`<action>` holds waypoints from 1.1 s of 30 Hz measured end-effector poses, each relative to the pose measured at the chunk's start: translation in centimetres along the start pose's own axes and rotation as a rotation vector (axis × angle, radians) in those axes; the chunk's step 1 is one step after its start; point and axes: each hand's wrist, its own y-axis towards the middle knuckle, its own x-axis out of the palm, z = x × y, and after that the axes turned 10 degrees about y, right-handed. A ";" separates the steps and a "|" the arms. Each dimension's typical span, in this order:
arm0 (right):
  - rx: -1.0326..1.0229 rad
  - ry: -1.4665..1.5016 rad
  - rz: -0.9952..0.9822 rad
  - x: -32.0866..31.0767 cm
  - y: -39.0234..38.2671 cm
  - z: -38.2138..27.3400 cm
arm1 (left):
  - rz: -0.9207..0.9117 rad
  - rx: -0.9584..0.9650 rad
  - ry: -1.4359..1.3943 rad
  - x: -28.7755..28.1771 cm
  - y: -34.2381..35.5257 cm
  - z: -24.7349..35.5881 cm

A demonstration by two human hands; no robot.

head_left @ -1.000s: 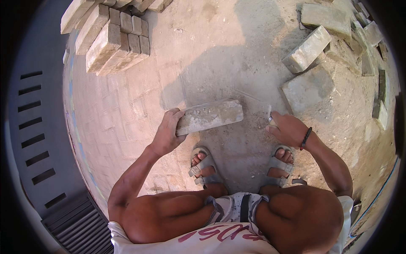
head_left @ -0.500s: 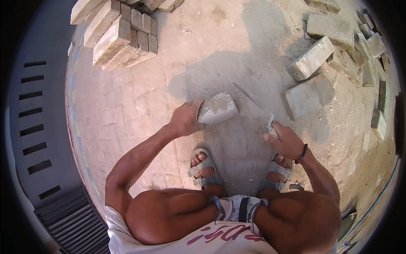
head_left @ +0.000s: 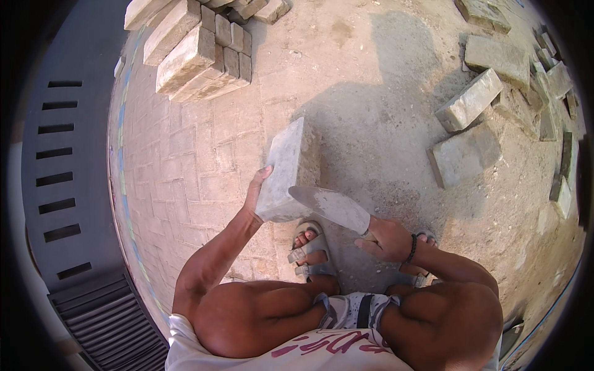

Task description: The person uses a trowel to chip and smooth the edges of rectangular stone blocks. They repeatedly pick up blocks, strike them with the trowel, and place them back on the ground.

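A grey paving block point(head_left: 281, 170) is held up in my left hand point(head_left: 257, 191), tilted with its broad face turned up. The thumb lies over its left edge; the other fingers are hidden behind it. My right hand point(head_left: 388, 240) is closed round the handle of a trowel point(head_left: 334, 207), most of the handle being covered by the fingers. The trowel's pointed blade reaches left, and its tip lies against or just in front of the block's lower right edge.
Stacked paving blocks point(head_left: 192, 59) stand at the far left. Loose blocks point(head_left: 467, 154) lie scattered on sandy ground at the right. Laid paving point(head_left: 185, 161) stretches along a dark slotted gate point(head_left: 55, 154) on the left. My sandalled foot point(head_left: 311, 250) is below the held block.
My left hand has turned the block from lying end-on to standing steeply, broad face up. The trowel has swung left and down, its blade now at the block. The view has shifted slightly.
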 end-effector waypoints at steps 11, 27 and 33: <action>0.443 0.253 0.320 -4.8 3.8 0.6 | -0.053 -0.035 -0.312 3.4 -1.0 -0.6; 0.529 0.378 0.273 -0.8 -3.2 3.1 | 0.359 0.348 -0.308 -5.5 2.9 5.9; 0.607 0.457 0.337 0.0 -3.2 4.3 | 0.636 0.234 -0.135 -12.7 9.4 12.9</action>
